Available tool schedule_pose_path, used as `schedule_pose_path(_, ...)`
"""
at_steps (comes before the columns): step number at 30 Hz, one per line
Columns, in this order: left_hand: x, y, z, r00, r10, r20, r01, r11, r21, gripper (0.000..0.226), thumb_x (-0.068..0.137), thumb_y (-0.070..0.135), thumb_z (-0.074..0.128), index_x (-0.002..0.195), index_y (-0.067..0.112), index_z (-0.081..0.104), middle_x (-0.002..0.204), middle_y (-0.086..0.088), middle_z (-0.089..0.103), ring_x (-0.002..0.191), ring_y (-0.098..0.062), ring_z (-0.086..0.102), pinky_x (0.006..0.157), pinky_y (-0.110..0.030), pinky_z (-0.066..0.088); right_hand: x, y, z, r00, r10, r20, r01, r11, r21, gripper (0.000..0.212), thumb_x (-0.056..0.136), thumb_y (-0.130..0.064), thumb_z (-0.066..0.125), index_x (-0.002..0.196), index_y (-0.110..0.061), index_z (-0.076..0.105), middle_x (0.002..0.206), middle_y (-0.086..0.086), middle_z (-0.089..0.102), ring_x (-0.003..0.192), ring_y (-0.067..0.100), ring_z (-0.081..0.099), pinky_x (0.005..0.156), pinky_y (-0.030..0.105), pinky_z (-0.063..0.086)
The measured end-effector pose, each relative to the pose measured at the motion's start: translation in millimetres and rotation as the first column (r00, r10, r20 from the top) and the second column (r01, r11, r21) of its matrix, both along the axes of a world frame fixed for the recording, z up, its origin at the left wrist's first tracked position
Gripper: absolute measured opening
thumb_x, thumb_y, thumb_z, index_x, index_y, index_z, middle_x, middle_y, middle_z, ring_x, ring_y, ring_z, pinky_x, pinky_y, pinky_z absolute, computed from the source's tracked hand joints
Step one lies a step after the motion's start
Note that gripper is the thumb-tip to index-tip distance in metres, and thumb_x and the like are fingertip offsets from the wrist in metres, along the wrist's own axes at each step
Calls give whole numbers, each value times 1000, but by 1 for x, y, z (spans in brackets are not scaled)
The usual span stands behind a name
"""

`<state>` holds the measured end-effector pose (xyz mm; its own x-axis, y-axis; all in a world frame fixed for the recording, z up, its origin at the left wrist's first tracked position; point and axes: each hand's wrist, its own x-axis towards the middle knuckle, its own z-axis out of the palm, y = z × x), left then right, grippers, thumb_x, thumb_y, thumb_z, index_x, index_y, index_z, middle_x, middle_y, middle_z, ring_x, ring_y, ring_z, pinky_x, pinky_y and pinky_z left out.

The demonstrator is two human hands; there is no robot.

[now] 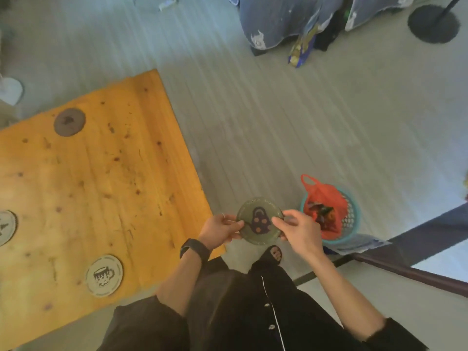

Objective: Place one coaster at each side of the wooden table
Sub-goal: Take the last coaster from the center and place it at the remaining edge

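Note:
The wooden table (106, 178) fills the left of the view. Three round coasters lie on it: a dark brown coaster (69, 122) near the far edge, a pale coaster with a cup picture (104, 275) near the close edge, and a grey coaster (6, 228) cut off at the left. A fourth, olive-green coaster with a purple teapot picture (260, 221) is held over the floor just past the table's right corner. My left hand (220, 230) pinches its left rim and my right hand (298, 230) pinches its right rim.
A teal basket (353, 219) lined with a red plastic bag (324, 198) stands on the floor right of my hands. Blue patterned fabric (283, 21) hangs at the top. A round black stand base (433, 24) sits top right. A dark rail (405, 274) runs along the lower right.

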<state>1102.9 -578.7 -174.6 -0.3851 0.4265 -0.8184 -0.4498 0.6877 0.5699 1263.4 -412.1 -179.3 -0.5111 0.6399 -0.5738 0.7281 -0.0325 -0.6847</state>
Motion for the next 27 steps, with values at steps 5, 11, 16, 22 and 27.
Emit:
schedule_pose_path(5, -24, 24, 0, 987, 146, -68, -146, 989, 6, 26, 89, 27, 69, 105, 6, 68, 91, -11, 74, 79, -18, 69, 52, -15, 49, -48, 51, -4, 986, 165, -26, -166, 985, -38, 43, 87, -41, 76, 122, -17, 68, 94, -8, 75, 60, 8, 74, 62, 29, 63)
schedule_pose_path(11, -69, 31, -5, 882, 459, -108, -456, 888, 59, 18, 90, 24, 68, 101, 9, 68, 79, -2, 71, 62, -6, 69, 50, -14, 47, -149, 83, -7, 929, 367, -41, -368, 929, -31, 34, 88, -35, 76, 116, -18, 70, 88, -10, 76, 59, 10, 74, 68, 40, 64)
schedule_pose_path(16, -120, 32, -4, 747, 659, -93, -657, 752, 51, 24, 90, 26, 68, 106, 8, 66, 83, -4, 69, 69, -13, 68, 59, -25, 46, -247, 93, 1, 848, 530, -13, -531, 848, -7, 28, 84, -31, 81, 107, -18, 73, 83, -9, 77, 59, 12, 75, 64, 37, 65)
schedule_pose_path(22, -168, 21, -7, 568, 810, -144, -815, 578, 32, 29, 89, 35, 68, 106, 11, 68, 81, -9, 71, 67, -12, 65, 59, -25, 46, -364, 83, 10, 659, 752, -9, -751, 659, 27, 20, 79, -37, 84, 92, -25, 74, 72, -11, 77, 59, 10, 75, 61, 32, 64)
schedule_pose_path(27, -191, 19, -22, 295, 934, -201, -953, 304, 13, 29, 88, 38, 69, 103, 13, 71, 86, -6, 72, 68, -14, 64, 61, -29, 50, -449, 58, 0, 384, 923, 22, -920, 381, 91, 17, 85, -41, 77, 95, -29, 70, 75, -13, 75, 55, 5, 72, 56, 22, 59)
